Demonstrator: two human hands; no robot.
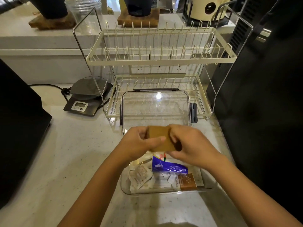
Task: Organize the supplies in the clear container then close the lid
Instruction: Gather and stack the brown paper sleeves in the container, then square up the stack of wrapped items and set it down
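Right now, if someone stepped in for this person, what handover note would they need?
Left hand and right hand: both grip one brown card stack, held above the clear container.
Container: open on the counter, holding a blue-and-white packet, a brown sachet and loose white sachets.
Lid: off, lying behind the container, against the lower dish rack.
Done: some supplies inside.
Left: place the stack, tidy the contents, fit the lid.

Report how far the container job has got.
Done: sachets and a blue packet lie loosely in the clear container. In hand: the left hand and right hand both hold a brown pack above it. Left: placing it, tidying, and closing the lid, which stands open.
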